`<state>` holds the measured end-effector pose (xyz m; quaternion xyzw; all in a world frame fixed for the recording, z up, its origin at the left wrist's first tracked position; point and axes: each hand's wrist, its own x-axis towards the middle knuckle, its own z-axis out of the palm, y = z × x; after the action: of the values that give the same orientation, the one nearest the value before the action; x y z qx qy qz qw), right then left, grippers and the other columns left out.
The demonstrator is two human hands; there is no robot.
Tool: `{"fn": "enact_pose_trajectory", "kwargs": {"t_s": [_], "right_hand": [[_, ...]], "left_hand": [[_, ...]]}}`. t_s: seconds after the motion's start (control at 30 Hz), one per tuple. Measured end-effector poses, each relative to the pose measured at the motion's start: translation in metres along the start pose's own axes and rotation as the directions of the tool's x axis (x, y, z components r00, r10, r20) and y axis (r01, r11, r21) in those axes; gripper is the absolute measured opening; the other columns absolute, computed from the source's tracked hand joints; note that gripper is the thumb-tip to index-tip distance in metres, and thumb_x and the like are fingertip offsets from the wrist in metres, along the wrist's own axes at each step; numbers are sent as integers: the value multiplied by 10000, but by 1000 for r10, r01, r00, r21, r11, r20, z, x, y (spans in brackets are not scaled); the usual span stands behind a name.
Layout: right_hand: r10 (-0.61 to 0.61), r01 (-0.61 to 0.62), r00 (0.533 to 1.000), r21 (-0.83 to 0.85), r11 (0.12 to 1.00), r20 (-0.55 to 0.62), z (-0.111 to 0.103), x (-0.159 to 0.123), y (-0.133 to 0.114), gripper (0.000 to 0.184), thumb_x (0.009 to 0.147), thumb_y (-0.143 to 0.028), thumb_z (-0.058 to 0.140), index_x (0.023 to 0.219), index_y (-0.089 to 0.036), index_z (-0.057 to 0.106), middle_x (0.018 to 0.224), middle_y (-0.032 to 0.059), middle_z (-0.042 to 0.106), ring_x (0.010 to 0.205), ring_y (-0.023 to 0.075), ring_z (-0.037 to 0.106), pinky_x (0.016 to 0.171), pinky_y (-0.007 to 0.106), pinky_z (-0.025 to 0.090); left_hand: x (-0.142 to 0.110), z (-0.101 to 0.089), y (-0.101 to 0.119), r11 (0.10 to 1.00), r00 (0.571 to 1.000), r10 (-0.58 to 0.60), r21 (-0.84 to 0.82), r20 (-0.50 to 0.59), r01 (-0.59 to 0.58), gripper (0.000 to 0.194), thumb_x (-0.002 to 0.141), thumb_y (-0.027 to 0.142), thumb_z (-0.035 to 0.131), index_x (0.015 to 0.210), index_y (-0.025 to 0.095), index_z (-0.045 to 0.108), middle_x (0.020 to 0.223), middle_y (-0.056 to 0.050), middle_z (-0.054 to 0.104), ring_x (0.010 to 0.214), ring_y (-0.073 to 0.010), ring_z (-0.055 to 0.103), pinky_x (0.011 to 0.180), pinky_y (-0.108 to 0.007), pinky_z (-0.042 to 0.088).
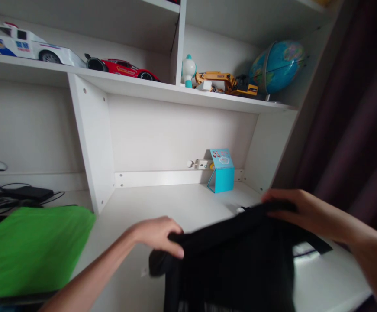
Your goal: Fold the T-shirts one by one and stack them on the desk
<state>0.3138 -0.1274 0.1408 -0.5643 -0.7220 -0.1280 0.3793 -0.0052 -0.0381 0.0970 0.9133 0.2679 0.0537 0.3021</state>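
Note:
A black garment [230,268] hangs in front of me, held up by its top edge over a white desk [182,208]. My left hand [157,236] pinches the garment's left end between thumb and fingers. My right hand [292,210] grips the upper edge at the right. The lower part of the garment drapes down and hides part of the desktop. It looks like a shirt or similar clothing, though the dark fabric shows little detail.
A folded green cloth [29,247] lies to the left, next to a black adapter with cables [26,193]. A blue card stand [222,171] stands at the back of the desk. Toy vehicles [120,69] and a globe [276,67] sit on the shelf above. A dark curtain [347,108] hangs at right.

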Motion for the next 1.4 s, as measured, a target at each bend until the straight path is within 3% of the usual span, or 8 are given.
{"fn": "enact_pose_trajectory", "kwargs": {"t_s": [0.23,0.53,0.67,0.77,0.87,0.97,1.17,1.4], "right_hand": [[-43,-26,880,-137,990,-473,3,64,-16,156,802,-255,479,922,-198,559,791,46,600,634,144,540,604,250,400],[-75,65,952,45,997,296,51,-38,21,253,723,-71,440,890,-234,538,863,27,590,785,139,592,721,241,453],[-87,-106,650,204,973,755,63,-87,34,376,660,-44,498,936,-286,583,822,-4,648,704,115,631,584,172,454],[-134,-303,395,267,915,909,75,-83,38,318,742,-137,490,1020,-260,583,752,-4,662,655,110,637,544,157,438],[-72,-257,575,263,930,815,108,-54,33,271,844,-286,404,1036,-210,579,838,28,662,765,130,623,665,201,458],[9,-111,770,120,986,639,158,-28,26,338,868,-322,356,1095,-180,563,1128,72,589,1025,157,542,891,250,392],[107,-96,755,-51,994,647,232,-27,20,504,876,-380,339,1329,-161,357,1400,85,310,1300,215,226,1040,406,215],[238,-117,734,-227,967,636,240,-42,24,523,899,-425,254,1372,-201,264,1434,57,232,1320,285,116,1012,551,160]], "left_hand": [[7,-74,16,923,386,225,322,-895,210,195,805,306,482,918,186,587,845,-4,592,775,-139,548,745,-245,399],[-27,-25,-25,919,955,-121,333,-271,211,234,731,250,538,931,257,660,836,4,633,728,-153,587,664,-221,413],[-35,0,-23,947,871,-311,201,379,251,384,645,305,636,1022,237,647,777,-4,677,649,-157,611,552,-207,429],[-23,4,-24,974,907,-222,113,356,194,377,757,347,526,1112,240,596,912,-35,674,788,-165,623,675,-233,460],[6,13,-50,953,977,-211,224,14,202,370,808,364,469,1152,265,562,1238,-73,511,1121,-231,475,905,-331,380],[38,29,-88,879,933,-317,318,-169,356,365,811,338,477,1160,261,553,1350,-99,372,1257,-310,288,946,-423,333],[53,37,-132,781,832,-327,367,-448,505,306,819,128,359,1007,172,597,996,-102,580,916,-204,580,778,-282,441],[-36,-42,-151,328,311,-720,90,-620,940,407,728,144,464,1134,137,475,1036,-153,588,941,-293,572,704,-362,467]]}}
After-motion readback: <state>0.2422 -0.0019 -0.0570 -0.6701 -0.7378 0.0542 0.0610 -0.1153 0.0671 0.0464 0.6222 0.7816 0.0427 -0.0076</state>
